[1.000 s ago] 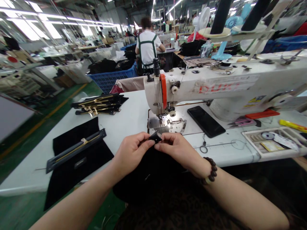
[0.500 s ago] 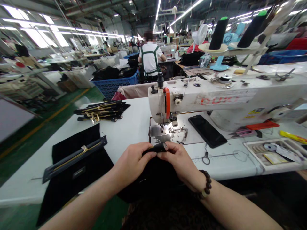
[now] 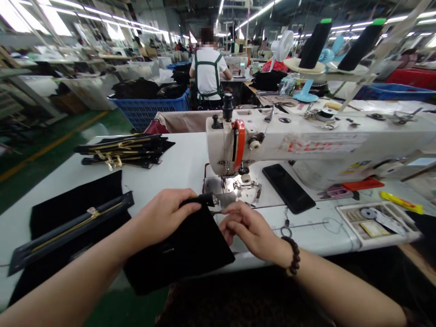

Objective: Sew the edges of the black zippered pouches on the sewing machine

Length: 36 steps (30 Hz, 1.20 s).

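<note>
Here's my left grip point(image 3: 168, 211), just left of center, thumb and fingers clamped on the rolled edge point(image 3: 207, 199) of a black cloth piece point(image 3: 194, 245); its flat, matte panel hangs at lower center, a tiny pale mark point(image 3: 168, 249) on it. My right grip point(image 3: 250, 231) sits just beside the cloth's right edge, fingers loosely curled; whether they pinch anything, I can't tell. Round dark beads make up the bracelet point(image 3: 295, 254) at that wrist. Over at left, another black panel point(image 3: 78, 195) lies under a smooth dark strip point(image 3: 47, 236) with a gold-toned zipper point(image 3: 61, 235), and above it a stack of zippered pieces point(image 3: 129, 150), metal pulls shining. The counter point(image 3: 185, 156) is pale and smooth; right of center stands a scuffed white sewing machine point(image 3: 306, 136) with an orange guard point(image 3: 239, 145). There's a glossy black phone point(image 3: 289, 188) below its arm, a compartmented tray point(image 3: 388, 241) at right. Beyond: green floor point(image 3: 68, 143), a blue crate point(image 3: 150, 111) heaped with dark material, a person point(image 3: 207, 75) in white, strip lights point(image 3: 260, 15) overhead.
</note>
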{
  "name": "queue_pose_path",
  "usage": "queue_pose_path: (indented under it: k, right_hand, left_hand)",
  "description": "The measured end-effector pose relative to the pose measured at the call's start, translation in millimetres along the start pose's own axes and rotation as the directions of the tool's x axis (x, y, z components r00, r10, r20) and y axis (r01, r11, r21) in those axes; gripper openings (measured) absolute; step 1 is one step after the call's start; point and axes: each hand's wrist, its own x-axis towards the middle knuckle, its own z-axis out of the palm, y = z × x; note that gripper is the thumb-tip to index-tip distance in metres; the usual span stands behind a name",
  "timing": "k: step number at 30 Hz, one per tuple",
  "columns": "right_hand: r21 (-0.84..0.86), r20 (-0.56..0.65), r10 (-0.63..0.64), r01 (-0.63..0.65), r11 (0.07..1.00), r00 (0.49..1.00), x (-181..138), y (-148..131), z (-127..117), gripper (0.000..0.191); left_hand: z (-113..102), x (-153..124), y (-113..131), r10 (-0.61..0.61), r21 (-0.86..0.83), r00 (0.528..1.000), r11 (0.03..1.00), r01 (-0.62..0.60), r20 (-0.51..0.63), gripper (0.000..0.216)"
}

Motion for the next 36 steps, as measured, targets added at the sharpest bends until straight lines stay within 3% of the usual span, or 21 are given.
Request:
queue_pose_path:
  k: [1,2,4,6,9,15,21,25,29,33,36]
  right_hand:
    - [-0.201,0.092,-0.147,0.163,0.966,0.985,0.7,0.1,-7.5,0.02]
    - [-0.397,0.216,-0.278,0.344,0.851,0.936,3.0,-0.2,-14.8,0.022]
    - [-0.611,0.474,-0.411,0.627,0.484,0.779,11.1,-0.7,-27.5,0.02]
    - [-0.644,0.611,-0.435,0.735,0.212,0.661,20.4,0.7,-36.1,0.014]
    - [-0.654,0.659,-0.426,0.752,0.083,0.62,28.8,8.6,-42.1,0.011]
    - [-0.688,0.653,-0.403,0.725,0.038,0.641,29.6,26.3,-44.6,0.018]
    - [-0.708,0.616,-0.437,0.704,0.059,0.656,38.7,18.9,-44.1,0.023]
    - [-0.736,0.595,-0.369,0.668,0.107,0.714,39.0,14.5,-37.4,0.025]
    - [-0.774,0.566,-0.204,0.601,0.2,0.798,34.8,23.5,-25.6,0.027]
    - [-0.799,0.555,-0.081,0.557,0.228,0.828,40.4,34.3,-20.3,0.026]
    - [-0.827,0.519,-0.017,0.507,0.241,0.855,49.8,39.5,-25.3,0.027]
  left_hand:
    - [-1.3,5.1,-3.7,0.001,-0.012,1.0,1.0,0.0,0.021,0.026]
    - [-1.3,11.1,-6.9,0.009,-0.025,0.999,1.0,-0.008,0.046,0.025]
    - [2.4,24.8,-11.6,0.032,-0.049,0.994,0.998,-0.027,0.1,0.023]
    - [9.0,39.3,-14.6,0.046,-0.063,0.989,0.997,-0.037,0.139,0.023]
    - [18.2,58.1,-19.1,0.031,-0.061,0.986,0.998,-0.021,0.165,0.025]
    - [22.3,78.6,-32.5,-0.007,-0.134,0.977,0.99,0.037,0.215,0.031]
    - [21.2,87.4,-36.8,-0.008,-0.13,0.965,0.991,0.043,0.262,0.033]
    - [29.1,85.7,-33.1,-0.05,0.02,0.981,0.999,0.047,0.19,0.028]
    - [43.3,73.2,-34.6,-0.109,0.19,0.99,0.978,0.091,0.086,0.026]
    - [49.7,67.3,-43.6,-0.212,0.305,0.977,0.929,0.208,-0.02,0.026]
    - [48.0,80.9,-51.8,-0.269,0.357,0.963,0.897,0.262,-0.031,0.028]
